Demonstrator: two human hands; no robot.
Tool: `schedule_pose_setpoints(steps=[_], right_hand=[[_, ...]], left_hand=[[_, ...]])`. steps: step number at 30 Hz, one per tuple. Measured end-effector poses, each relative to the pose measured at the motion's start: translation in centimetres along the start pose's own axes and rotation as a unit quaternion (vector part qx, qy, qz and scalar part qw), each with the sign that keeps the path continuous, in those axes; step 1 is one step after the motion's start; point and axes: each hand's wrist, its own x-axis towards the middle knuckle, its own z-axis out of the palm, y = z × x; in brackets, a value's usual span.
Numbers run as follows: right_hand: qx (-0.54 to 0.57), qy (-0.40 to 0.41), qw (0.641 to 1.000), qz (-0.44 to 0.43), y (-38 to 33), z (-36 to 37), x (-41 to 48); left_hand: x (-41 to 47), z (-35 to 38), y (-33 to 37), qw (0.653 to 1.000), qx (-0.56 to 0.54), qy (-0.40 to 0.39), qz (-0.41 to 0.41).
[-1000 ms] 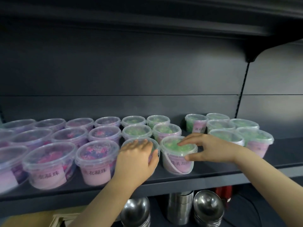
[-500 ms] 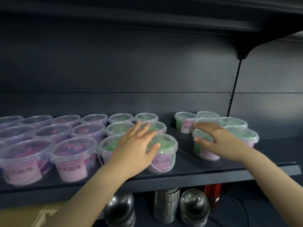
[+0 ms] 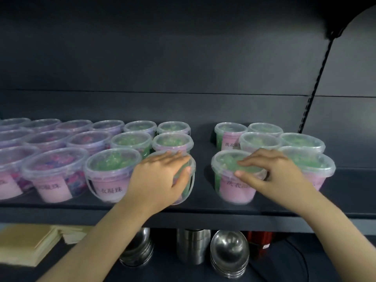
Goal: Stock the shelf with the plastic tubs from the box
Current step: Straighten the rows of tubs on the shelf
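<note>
Now both hands are up on the dark shelf (image 3: 203,192), each on a green-filled plastic tub in the near row. The left hand (image 3: 160,180) lies over the lid of the left front tub (image 3: 187,188), fingers nearly straight and close together, reaching to the far rim, with the thumb spread out to the right. That tub closes off the long block of tubs running away to the left, where the purple tubs (image 3: 57,174) stand. Across a bare gap, the right hand (image 3: 272,174) holds the right front tub (image 3: 230,186) by its top. The forefinger is on the lid, the thumb sits at the near rim, and the other fingers curl down the right side, just beside the smaller green group. These tubs look like thin, clear, smooth plastic with snap lids, full enough to have some weight. I judge that the walls would flex under a hard squeeze and a lid might pop if used for lifting. A safer hold seems to be round the wall just under the rim, or by the thin bail handle. For closing the gap, a gentle sideways push low on the wall should do. Steel bowls (image 3: 230,247) sit on the level below.
</note>
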Motion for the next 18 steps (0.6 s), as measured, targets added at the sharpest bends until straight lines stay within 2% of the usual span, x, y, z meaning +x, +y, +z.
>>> schedule_pose_setpoints(steps=[3,9,15,18], right_hand=[[0.010,0.027,0.999,-0.035,-1.9,1.7,0.0],[0.013,0.038,0.998,-0.046,-2.5,2.1,0.9],[0.009,0.005,0.999,-0.034,-2.6,1.8,1.1],[0.015,-0.050,0.998,-0.028,-2.9,0.8,1.6]], left_hand=[[0.0,0.0,0.0,1.000,-0.005,0.006,0.004],[0.2,-0.2,0.0,1.000,-0.004,-0.019,-0.009],[0.1,-0.4,-0.1,1.000,0.005,-0.016,-0.010],[0.2,-1.6,-0.2,0.995,-0.009,-0.104,-0.005]])
